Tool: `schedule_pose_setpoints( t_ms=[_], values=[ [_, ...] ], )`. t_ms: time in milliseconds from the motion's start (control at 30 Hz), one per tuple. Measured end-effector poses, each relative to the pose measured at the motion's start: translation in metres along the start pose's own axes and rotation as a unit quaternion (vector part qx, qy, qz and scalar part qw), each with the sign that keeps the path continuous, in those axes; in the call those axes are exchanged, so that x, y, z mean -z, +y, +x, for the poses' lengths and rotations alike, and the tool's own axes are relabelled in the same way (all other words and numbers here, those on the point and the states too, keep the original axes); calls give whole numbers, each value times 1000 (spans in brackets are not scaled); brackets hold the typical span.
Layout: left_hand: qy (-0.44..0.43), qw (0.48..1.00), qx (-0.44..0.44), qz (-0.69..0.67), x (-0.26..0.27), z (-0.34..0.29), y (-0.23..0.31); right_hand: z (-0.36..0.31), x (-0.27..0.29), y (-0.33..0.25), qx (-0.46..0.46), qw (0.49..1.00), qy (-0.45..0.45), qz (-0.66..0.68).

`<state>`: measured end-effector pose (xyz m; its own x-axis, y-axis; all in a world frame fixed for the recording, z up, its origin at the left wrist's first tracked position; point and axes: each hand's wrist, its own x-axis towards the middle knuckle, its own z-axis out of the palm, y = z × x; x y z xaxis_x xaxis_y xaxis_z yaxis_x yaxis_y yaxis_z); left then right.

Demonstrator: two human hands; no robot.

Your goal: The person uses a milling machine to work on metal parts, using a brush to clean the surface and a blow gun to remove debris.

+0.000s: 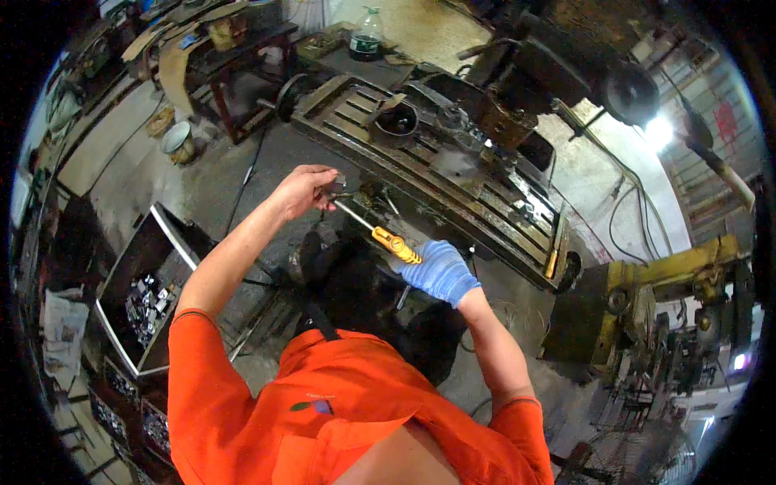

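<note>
My left hand (pixel 302 191) is bare and pinches a small grey metal piece (pixel 337 185) between its fingers, out in front of me. My right hand (pixel 440 271), in a blue knit glove, is closed around the end of a yellow-handled tool (pixel 391 242) that looks like a screwdriver. Its thin metal shaft points up and left, and the tip reaches the metal piece at my left fingers. Whether the tip touches the piece or only lies beside it, I cannot tell.
Ahead stands a slotted machine table (pixel 501 214) with a dark round pot (pixel 396 121) on it. At left, a tray (pixel 121 339) holds many small metal pieces. A bucket (pixel 178 144) sits on the floor; a yellow machine (pixel 602 315) stands at right.
</note>
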<state>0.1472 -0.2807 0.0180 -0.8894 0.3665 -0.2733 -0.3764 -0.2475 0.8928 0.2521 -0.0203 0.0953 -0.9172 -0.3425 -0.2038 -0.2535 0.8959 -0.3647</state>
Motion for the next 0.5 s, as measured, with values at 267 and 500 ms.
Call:
schedule_pose_setpoints(
  t_ms=[267,500],
  values=[
    [-16,999,25,-27,-51,29,3,-15,-4,42,-53,998,-27,21],
    [-48,991,-12,124,-92,81,-9,-33,10,87,-117,993,-6,27]
  ],
)
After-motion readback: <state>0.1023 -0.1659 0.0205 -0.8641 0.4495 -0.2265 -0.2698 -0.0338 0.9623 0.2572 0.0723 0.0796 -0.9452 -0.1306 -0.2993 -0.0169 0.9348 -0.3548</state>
